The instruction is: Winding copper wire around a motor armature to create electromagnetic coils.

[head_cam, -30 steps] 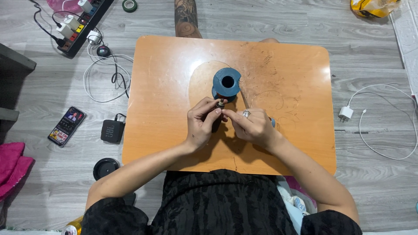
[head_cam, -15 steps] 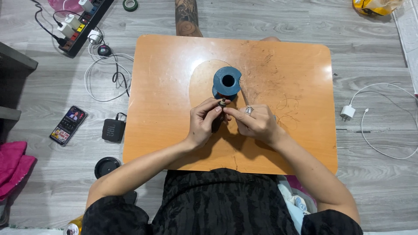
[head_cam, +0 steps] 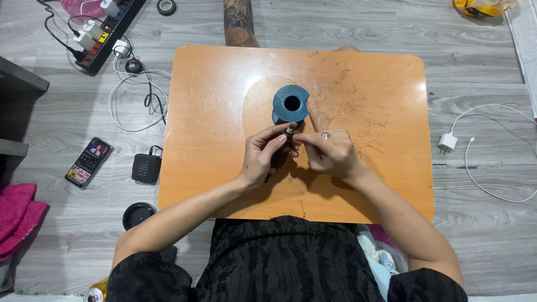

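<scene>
Both hands (head_cam: 296, 150) pinching small part (head_cam: 289, 132) (by blue spool (head_cam: 291, 104))

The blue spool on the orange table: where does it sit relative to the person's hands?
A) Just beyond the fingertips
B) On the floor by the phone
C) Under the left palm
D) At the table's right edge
A: the blue spool stands on the table just past the left hand and right hand.

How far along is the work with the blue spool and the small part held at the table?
Already done: loose thin wire strands lie on the orange table, off the blue spool. In hand: left hand and right hand pinch a small cylindrical part between fingertips. Left: wire seems to remain on the spool; how much is unclear.
</scene>
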